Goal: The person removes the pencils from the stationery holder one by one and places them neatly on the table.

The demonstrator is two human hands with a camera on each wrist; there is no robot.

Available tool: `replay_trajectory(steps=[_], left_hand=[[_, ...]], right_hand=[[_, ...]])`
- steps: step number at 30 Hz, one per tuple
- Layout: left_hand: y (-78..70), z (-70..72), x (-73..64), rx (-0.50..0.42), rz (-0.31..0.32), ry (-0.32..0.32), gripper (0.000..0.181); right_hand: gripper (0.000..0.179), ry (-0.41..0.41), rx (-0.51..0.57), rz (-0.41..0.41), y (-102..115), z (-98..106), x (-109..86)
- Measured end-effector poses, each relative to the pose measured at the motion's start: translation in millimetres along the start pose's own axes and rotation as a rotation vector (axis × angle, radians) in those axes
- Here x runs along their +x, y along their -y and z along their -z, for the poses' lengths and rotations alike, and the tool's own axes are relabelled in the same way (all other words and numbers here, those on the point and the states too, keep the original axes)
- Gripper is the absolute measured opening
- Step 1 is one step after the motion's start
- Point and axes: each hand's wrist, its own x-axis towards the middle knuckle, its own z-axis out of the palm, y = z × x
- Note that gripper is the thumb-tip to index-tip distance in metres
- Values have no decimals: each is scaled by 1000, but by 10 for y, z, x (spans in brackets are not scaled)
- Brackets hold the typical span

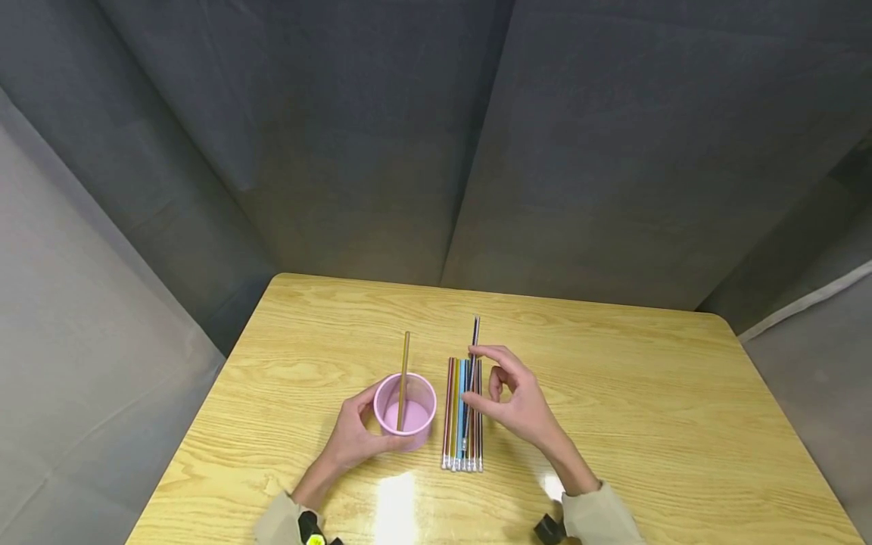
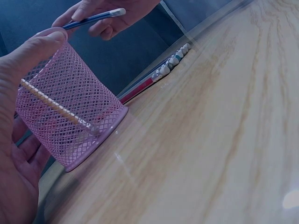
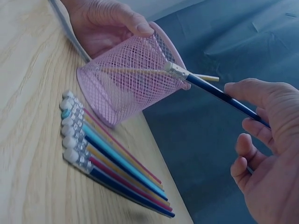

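My left hand (image 1: 353,435) grips a pink mesh pencil cup (image 2: 77,100), thumb near the rim and fingers around the far side. One yellow pencil (image 1: 405,363) leans inside it, its eraser end down. Between thumb and fingertips, my right hand (image 1: 512,395) pinches a dark blue pencil (image 3: 215,89) with a white eraser (image 3: 174,69) pointing downward. This pencil is raised above a row of pencils (image 3: 124,154); in the right wrist view its eraser overlaps the cup's rim. The row lies side by side right of the cup, erasers toward me, in red, yellow, light blue and dark blue.
A light wood-grain table (image 1: 647,409) carries everything, its far edge meeting a dark grey curtain (image 1: 354,151). Paler grey fabric (image 1: 82,363) hangs along the left side. Both wrists wear dark devices near beige sleeves (image 1: 599,515).
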Motion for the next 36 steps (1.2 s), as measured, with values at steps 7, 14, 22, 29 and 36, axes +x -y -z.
replay_trajectory(steps=[7, 14, 22, 29, 36], left_hand=[[10, 3, 10, 14, -14, -4, 92], [18, 2, 19, -17, -9, -8, 92], [17, 3, 8, -15, 0, -5, 92], [13, 1, 2, 1, 0, -4, 92], [-2, -4, 0, 1, 7, -5, 91]], right_hand=[[64, 13, -39, -35, -35, 61, -45], [70, 14, -55, -27, -429, 107, -152], [70, 33, -42, -24, -522, 164, -207], [70, 42, -77, -71, -568, 205, -255], [71, 83, -105, -152, -606, 241, -309]])
